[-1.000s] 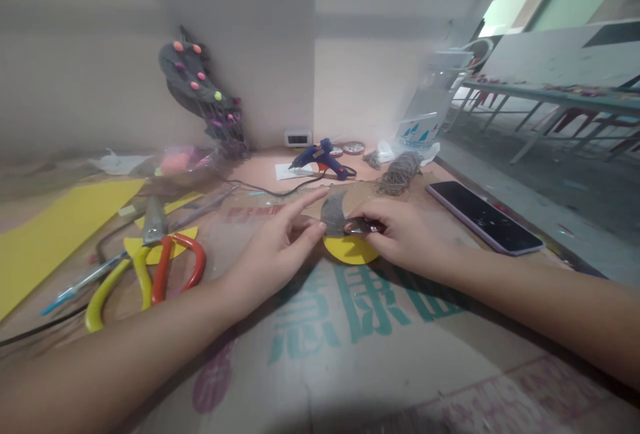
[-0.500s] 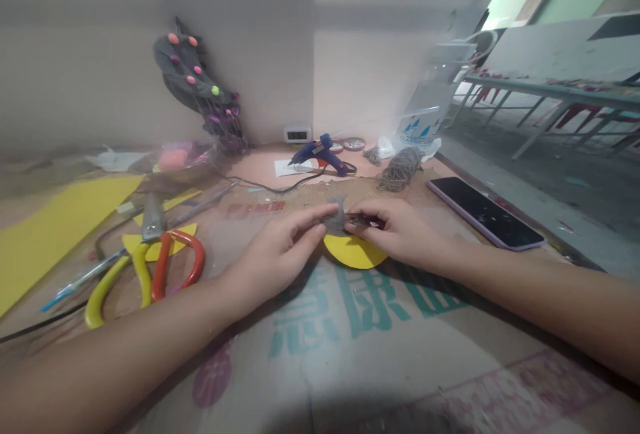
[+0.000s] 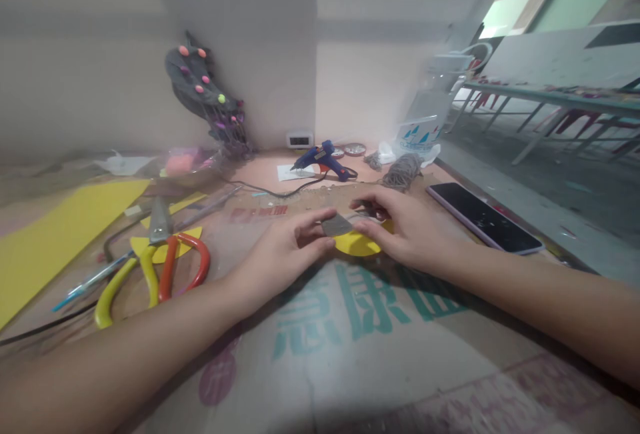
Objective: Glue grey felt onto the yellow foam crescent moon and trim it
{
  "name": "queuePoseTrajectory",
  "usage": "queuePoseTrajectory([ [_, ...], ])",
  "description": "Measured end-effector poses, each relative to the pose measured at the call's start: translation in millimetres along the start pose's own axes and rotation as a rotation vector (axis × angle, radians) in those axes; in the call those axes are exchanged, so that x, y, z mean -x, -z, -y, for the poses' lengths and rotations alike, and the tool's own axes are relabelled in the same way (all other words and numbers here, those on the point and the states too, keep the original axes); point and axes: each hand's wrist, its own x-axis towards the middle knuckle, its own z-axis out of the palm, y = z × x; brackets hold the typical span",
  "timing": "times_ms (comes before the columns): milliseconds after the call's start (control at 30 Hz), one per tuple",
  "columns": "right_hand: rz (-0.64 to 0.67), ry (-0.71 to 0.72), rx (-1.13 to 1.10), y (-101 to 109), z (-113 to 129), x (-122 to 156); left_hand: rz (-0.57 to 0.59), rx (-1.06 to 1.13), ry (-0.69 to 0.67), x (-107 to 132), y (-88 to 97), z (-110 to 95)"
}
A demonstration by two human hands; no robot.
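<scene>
A yellow round piece (image 3: pixel 358 244), like cut card or felt, is between my hands just above the cardboard. A thin grey piece (image 3: pixel 337 225) lies against its upper left edge. My left hand (image 3: pixel 287 244) has its index finger and thumb around the grey piece's left edge; the other fingers are partly hidden. My right hand (image 3: pixel 400 224) grips the yellow piece, thumb in front and fingers behind. Under its curled index finger shows a dark grey strip (image 3: pixel 366 207), too blurred to name.
On the left lie pliers-like cutters (image 3: pixel 163 241) with red and yellow handles, a blue pen (image 3: pixel 93 279) and a yellow sheet (image 3: pixel 65 234). Behind are a blue glue gun (image 3: pixel 320 157) and grey yarn (image 3: pixel 403 171). A phone (image 3: pixel 483 217) lies right, near the table edge.
My hands have moved slightly apart at the fingertips. The grey piece now lies lower and flatter, and the yellow piece is tilted differently. The view has shifted a little.
</scene>
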Motion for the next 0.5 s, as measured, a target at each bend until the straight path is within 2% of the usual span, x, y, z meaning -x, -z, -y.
queuePoseTrajectory([
  [67, -0.003, 0.11, 0.068, 5, 4, 3, -0.006, 0.026, 0.021, -1, 0.8, -1],
  [167, 0.049, 0.193, 0.139, 7, 10, 5, -0.009, 0.062, 0.031, -3, 1.5, -2],
  [333, 0.149, 0.243, 0.185, 4, 12, 5, -0.012, -0.014, 0.032, -2, 2.8, 0],
  [500, 0.145, 0.287, 0.242, 4, 13, 4, -0.02, -0.018, 0.034, -1, 3.6, 1],
])
